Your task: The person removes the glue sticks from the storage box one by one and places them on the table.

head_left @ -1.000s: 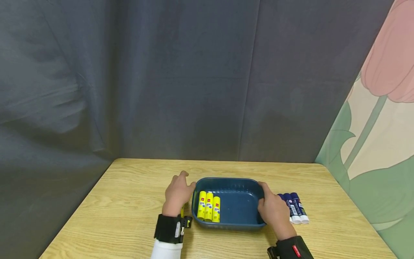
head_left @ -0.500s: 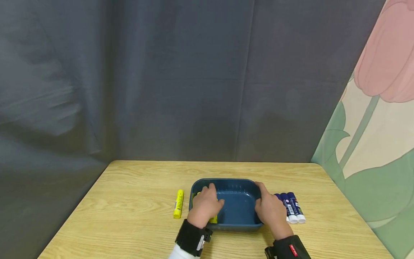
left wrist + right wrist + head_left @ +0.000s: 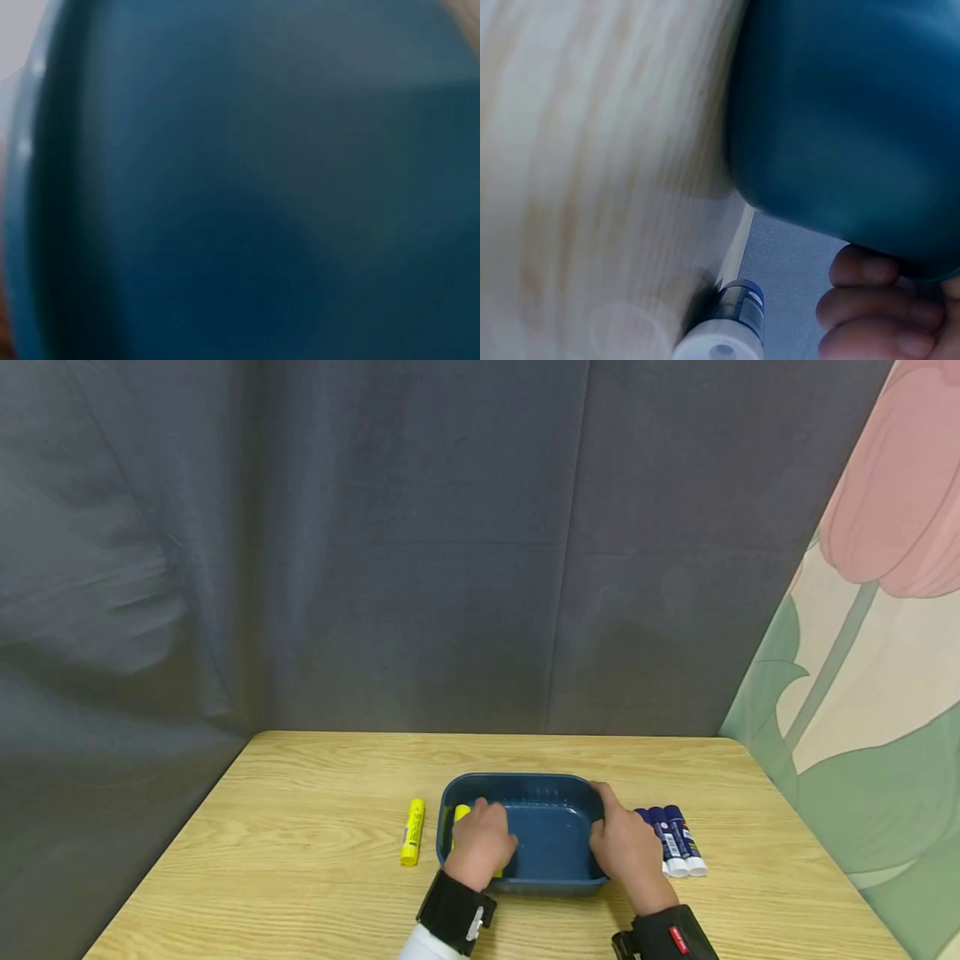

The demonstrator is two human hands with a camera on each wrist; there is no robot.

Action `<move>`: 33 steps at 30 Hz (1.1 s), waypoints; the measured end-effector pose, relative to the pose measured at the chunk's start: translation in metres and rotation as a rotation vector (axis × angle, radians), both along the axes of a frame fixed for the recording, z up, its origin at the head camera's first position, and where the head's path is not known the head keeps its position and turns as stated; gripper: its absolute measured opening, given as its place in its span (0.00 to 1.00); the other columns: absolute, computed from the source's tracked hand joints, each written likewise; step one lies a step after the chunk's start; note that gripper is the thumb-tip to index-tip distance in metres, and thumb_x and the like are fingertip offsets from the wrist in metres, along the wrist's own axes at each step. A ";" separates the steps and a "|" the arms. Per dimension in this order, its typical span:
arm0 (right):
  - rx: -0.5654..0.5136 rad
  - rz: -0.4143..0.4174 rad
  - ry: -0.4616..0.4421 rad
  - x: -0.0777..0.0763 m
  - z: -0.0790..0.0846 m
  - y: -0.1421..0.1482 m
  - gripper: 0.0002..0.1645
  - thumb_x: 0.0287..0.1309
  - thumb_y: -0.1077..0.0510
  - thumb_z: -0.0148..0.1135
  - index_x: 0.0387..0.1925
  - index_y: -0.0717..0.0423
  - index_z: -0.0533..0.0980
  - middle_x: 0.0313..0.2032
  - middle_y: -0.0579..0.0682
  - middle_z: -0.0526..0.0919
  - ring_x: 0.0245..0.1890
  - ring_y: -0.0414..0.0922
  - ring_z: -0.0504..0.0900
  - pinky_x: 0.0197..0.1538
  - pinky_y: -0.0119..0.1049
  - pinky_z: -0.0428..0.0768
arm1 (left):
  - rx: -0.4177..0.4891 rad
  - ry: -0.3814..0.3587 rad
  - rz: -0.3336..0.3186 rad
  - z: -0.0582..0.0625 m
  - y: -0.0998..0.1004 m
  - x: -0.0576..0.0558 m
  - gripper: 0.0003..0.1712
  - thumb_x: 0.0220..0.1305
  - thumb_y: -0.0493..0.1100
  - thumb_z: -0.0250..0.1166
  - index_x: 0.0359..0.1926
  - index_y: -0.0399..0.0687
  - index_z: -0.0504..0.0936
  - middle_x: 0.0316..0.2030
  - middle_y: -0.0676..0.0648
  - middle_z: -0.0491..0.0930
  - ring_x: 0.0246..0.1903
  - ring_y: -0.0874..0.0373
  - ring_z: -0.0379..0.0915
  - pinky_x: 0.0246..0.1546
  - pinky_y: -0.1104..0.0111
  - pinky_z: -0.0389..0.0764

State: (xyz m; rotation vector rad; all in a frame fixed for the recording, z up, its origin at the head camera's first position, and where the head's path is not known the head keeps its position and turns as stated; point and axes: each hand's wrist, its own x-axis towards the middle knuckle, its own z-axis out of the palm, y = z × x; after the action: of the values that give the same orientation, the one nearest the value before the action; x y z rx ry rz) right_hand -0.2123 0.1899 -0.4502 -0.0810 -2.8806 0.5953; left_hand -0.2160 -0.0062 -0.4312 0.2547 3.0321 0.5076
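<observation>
A dark blue rectangular dish (image 3: 547, 843) sits on the wooden table. Inside its left part lie yellow glue sticks (image 3: 461, 812), mostly hidden by my left hand (image 3: 482, 842), which reaches over the rim with fingers curled down around one of them. My right hand (image 3: 630, 852) grips the dish's right end; in the right wrist view its curled fingers (image 3: 874, 307) press against the outer wall. The left wrist view holds only the blurred blue dish wall (image 3: 247, 150). Another yellow glue stick (image 3: 412, 832) lies on the table left of the dish.
Several dark blue glue sticks with white ends (image 3: 677, 843) lie side by side just right of the dish, partly behind the right hand. The wooden table (image 3: 300, 827) ends at a grey curtain (image 3: 420, 568); a flower-patterned cloth (image 3: 885, 693) hangs at the right.
My left hand has moved right, from beside the dish's left rim into the dish, and its fingers have curled down onto the glue sticks. The right hand keeps its grip.
</observation>
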 end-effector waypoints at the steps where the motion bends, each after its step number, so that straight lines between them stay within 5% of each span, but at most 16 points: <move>1: -0.002 -0.002 -0.003 0.000 0.000 0.000 0.33 0.55 0.63 0.51 0.63 0.49 0.59 0.12 0.49 0.64 0.08 0.44 0.63 0.11 0.34 0.59 | -0.009 0.009 0.003 -0.001 0.001 0.000 0.15 0.54 0.46 0.66 0.36 0.39 0.79 0.34 0.41 0.72 0.33 0.52 0.69 0.29 0.56 0.78; 11: -0.003 0.002 -0.010 0.001 0.003 -0.002 0.33 0.55 0.63 0.52 0.63 0.50 0.59 0.12 0.49 0.64 0.08 0.44 0.63 0.11 0.34 0.60 | -0.052 0.156 0.036 -0.014 0.006 -0.005 0.24 0.46 0.44 0.71 0.47 0.46 0.79 0.32 0.45 0.81 0.32 0.53 0.76 0.26 0.56 0.79; 33: 0.002 -0.009 -0.009 0.001 0.001 -0.001 0.33 0.54 0.63 0.52 0.63 0.49 0.59 0.12 0.49 0.64 0.09 0.44 0.63 0.11 0.34 0.60 | -0.037 0.128 0.038 -0.020 0.008 -0.008 0.26 0.46 0.49 0.72 0.48 0.50 0.79 0.34 0.45 0.82 0.34 0.52 0.76 0.28 0.55 0.79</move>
State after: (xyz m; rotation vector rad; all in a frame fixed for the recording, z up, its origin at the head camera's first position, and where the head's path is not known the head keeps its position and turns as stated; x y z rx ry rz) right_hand -0.2111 0.1889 -0.4492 -0.0961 -2.8879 0.5920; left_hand -0.2243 0.0015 -0.4511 0.2364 3.1730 0.4548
